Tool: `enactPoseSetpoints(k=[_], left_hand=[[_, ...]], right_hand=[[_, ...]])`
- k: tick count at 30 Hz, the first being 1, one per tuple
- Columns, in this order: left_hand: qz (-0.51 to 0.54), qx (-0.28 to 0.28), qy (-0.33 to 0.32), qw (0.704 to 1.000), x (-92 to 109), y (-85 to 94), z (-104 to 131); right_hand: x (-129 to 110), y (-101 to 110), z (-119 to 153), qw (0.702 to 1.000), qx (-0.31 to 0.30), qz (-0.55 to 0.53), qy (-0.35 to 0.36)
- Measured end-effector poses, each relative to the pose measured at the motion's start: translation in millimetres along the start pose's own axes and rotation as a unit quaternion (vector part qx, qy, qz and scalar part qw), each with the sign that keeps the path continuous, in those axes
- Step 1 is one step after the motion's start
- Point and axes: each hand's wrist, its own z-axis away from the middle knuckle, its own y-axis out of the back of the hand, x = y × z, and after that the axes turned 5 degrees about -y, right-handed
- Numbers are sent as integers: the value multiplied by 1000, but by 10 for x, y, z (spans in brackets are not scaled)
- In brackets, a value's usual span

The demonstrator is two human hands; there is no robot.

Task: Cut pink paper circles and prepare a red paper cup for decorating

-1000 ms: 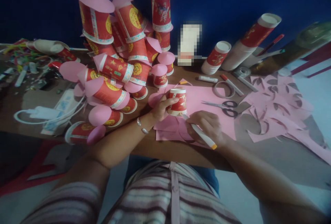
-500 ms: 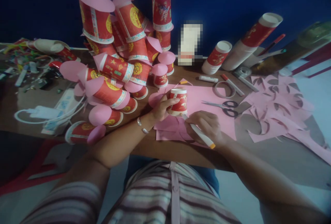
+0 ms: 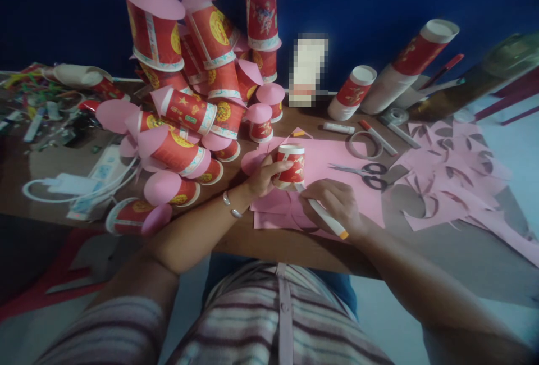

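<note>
Left hand (image 3: 261, 177) grips the cup (image 3: 291, 164) upside down on pink paper (image 3: 337, 165); right hand (image 3: 334, 205) pinches a marker (image 3: 324, 218) at its rim.

A red paper cup (image 3: 291, 164) is held upside down on a pink paper sheet (image 3: 332, 157) by the left hand (image 3: 261, 177), fingers wrapped round its side. A white marker with an orange end (image 3: 323, 216) is gripped in the right hand (image 3: 334, 205), its tip set against the cup's lower rim. Scissors (image 3: 364, 172) are seen just beside on the sheet. A pile of red cups capped with pink cones (image 3: 197, 84) is heaped on the worktop (image 3: 252, 238) to the left, and pink paper offcuts (image 3: 455, 174) are spread to the right.
</note>
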Motion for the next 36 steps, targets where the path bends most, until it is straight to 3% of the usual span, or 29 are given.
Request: enactPoseSetpoints(k=[36], left_hand=[[-7, 16, 2, 1000, 16, -17, -11]], right_hand=[[-28, 34, -9, 1000, -5, -12, 1]])
